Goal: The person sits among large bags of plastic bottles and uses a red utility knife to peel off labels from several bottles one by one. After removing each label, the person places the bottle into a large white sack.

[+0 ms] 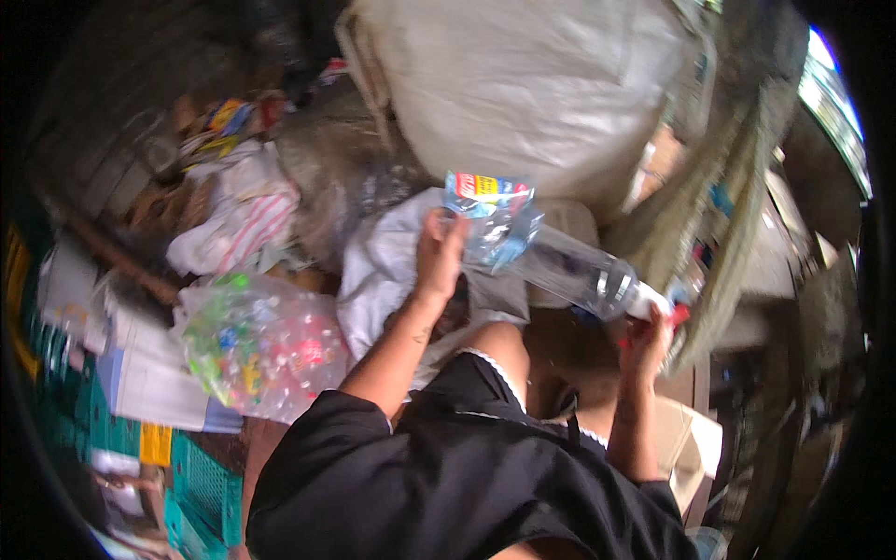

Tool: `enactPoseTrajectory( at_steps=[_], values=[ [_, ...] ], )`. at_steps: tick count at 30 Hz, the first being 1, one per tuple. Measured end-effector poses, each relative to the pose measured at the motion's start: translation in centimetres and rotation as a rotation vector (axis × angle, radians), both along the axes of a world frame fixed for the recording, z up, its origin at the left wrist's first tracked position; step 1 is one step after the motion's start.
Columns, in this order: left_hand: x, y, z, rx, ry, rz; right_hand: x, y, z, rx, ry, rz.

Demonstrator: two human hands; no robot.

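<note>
Left hand (pixel 439 254) pinches loose label end, right hand (pixel 646 338) grips cap end of clear crushed plastic bottle (pixel 569 271) spanning between them; label could tear, bottle dropping into white sack (pixel 523 84) clutter beyond.

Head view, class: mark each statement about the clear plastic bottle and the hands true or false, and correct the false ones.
1. Both hands hold the clear plastic bottle. True.
2. The right hand is at the bottle's capped end. True.
3. The left hand grips a glass jar. False: it is at the bottle's blue, yellow and red label.
4. The clear bag of coloured bottle caps lies to the person's right. False: it lies to the left.
</note>
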State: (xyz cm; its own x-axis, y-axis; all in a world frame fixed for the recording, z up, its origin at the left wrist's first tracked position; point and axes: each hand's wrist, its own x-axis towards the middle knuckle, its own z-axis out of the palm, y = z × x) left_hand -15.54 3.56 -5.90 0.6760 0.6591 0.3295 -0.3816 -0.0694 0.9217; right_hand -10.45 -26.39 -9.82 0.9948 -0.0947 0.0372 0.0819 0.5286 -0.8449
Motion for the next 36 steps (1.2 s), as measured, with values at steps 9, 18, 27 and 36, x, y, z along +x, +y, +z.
enactPoseTrajectory(
  at_steps=[9, 18, 27, 36],
  values=[
    [-3.9, 4.4, 0.6, 0.007, 0.245, 0.03, -3.8, 6.1, 2.7, -0.178, -0.387, 0.268],
    [-4.4, 7.6, -1.5, -0.303, -0.108, 0.396, -7.7, 10.8, 1.6, -0.378, -0.406, 0.456],
    [-4.9, 9.7, -1.8, -0.176, -0.051, 0.556, -10.0, 13.0, 1.4, -0.368, -0.416, 0.53],
    [-4.6, 11.8, -3.3, 0.031, -0.018, 0.7, -10.4, 13.2, 1.2, -0.389, -0.398, 0.497]
  ],
)
